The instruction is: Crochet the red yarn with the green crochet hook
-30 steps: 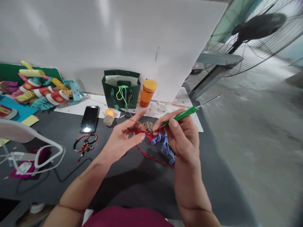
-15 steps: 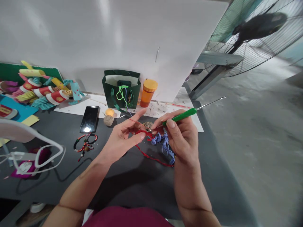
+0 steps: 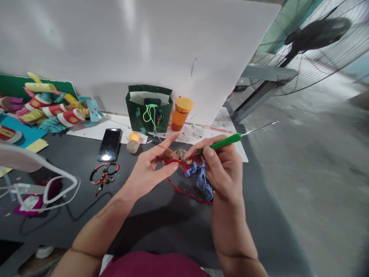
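My right hand (image 3: 224, 169) is closed round a crochet hook (image 3: 226, 142) with a green handle and a metal tip at each end. One tip meets the red crochet piece (image 3: 173, 162), pinched between the thumb and fingers of my left hand (image 3: 152, 163). A thin red strand runs over my raised left index finger. From the piece, a red yarn tail (image 3: 187, 193) curves down across the dark table. Bundled blue-purple yarn (image 3: 203, 181) lies just behind, partly hidden by my right hand. A beige yarn ball (image 3: 181, 153) shows between my hands.
Behind my hands stand a dark green paper bag (image 3: 149, 111) and an orange jar (image 3: 181, 114). A phone (image 3: 109, 145), small yarn balls (image 3: 133, 146) and a beaded bracelet (image 3: 104, 175) lie left. Paper crafts (image 3: 57, 109) and a white lamp (image 3: 37, 161) stand farther left.
Both hands keep their hold and pose. The hook has shifted very slightly at the red piece; the whole view has moved a little.
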Motion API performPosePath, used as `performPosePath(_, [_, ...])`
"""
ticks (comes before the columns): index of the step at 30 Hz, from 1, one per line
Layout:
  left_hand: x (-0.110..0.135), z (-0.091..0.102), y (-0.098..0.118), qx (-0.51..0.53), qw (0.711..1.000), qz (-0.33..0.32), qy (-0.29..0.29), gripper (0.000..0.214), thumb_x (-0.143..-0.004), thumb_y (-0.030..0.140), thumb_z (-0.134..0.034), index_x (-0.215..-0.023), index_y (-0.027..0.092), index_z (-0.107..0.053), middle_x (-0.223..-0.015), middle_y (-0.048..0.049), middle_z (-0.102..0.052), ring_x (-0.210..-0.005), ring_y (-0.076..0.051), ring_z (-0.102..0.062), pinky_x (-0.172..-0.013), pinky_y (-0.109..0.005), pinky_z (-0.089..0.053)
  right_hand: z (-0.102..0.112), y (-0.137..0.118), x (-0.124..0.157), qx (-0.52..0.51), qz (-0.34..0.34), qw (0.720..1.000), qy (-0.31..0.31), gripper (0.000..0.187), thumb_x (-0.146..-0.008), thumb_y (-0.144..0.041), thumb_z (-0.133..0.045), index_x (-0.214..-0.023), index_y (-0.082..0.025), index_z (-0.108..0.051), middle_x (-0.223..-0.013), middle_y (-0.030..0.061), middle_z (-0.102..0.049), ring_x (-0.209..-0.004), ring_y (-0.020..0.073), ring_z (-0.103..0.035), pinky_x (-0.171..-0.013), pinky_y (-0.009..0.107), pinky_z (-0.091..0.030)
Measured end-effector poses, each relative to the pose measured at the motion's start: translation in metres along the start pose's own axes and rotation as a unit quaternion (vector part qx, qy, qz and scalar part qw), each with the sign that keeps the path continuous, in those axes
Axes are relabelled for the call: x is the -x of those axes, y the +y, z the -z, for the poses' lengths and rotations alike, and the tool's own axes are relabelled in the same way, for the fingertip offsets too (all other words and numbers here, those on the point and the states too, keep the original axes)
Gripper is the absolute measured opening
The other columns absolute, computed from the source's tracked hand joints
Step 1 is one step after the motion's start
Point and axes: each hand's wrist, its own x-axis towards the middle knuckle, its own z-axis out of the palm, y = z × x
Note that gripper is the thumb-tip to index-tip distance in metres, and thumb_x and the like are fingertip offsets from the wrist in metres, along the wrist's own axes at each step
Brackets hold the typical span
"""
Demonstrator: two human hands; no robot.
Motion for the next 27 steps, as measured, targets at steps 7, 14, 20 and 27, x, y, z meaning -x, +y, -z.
performPosePath(7, [0.0019,-0.0002,0.0027,-0.052,0.998,-0.017,0.014,0.068,-0.083,0.019,-0.077,-0.148,0.032,-0.061,-0.089,0.0019,-0.070,-0.087,-0.012,-0.063,-0.087,-0.025,-0.051,0.0015,-0.0021,0.0005,0.030,0.010,0.999,0.003,0.008,-0.101,-0.032,-0.063,-0.099,-0.025,-0.066,-0.085,-0.0006,-0.077,-0.065,0.0130,-0.070,-0.059,0.028,-0.053])
performPosePath(14, [0.0004,0.0022,0.0068,-0.046,0.999,-0.020,0.009,0.056,-0.084,0.025,-0.078,-0.139,0.030,-0.069,-0.092,0.0001,-0.075,-0.084,-0.013,-0.064,-0.082,-0.027,-0.052,0.0015,-0.0016,0.0017,0.005,0.013,1.000,0.017,0.008,-0.101,-0.035,-0.064,-0.099,-0.027,-0.066,-0.085,-0.0014,-0.075,-0.069,0.0138,-0.069,-0.060,0.028,-0.055])
performPosePath(20, [-0.0001,0.0033,0.0086,-0.086,0.996,-0.030,0.021,0.016,-0.082,0.020,-0.076,-0.098,0.021,-0.080,-0.101,-0.0046,-0.079,-0.086,-0.016,-0.067,-0.075,-0.028,-0.051,0.0009,-0.0011,-0.0012,-0.020,0.016,0.999,0.033,0.010,-0.100,-0.036,-0.065,-0.097,-0.027,-0.066,-0.083,-0.0013,-0.075,-0.062,0.0124,-0.067,-0.055,0.027,-0.050])
performPosePath(27, [-0.0001,0.0021,0.0091,-0.114,0.992,-0.044,0.035,0.004,-0.081,0.020,-0.073,-0.084,0.021,-0.075,-0.120,-0.0066,-0.079,-0.091,-0.017,-0.069,-0.072,-0.029,-0.050,0.0017,-0.0047,-0.0022,-0.010,0.010,0.999,0.034,0.013,-0.100,-0.038,-0.065,-0.095,-0.026,-0.064,-0.081,-0.0014,-0.075,-0.062,0.0124,-0.069,-0.053,0.027,-0.050])
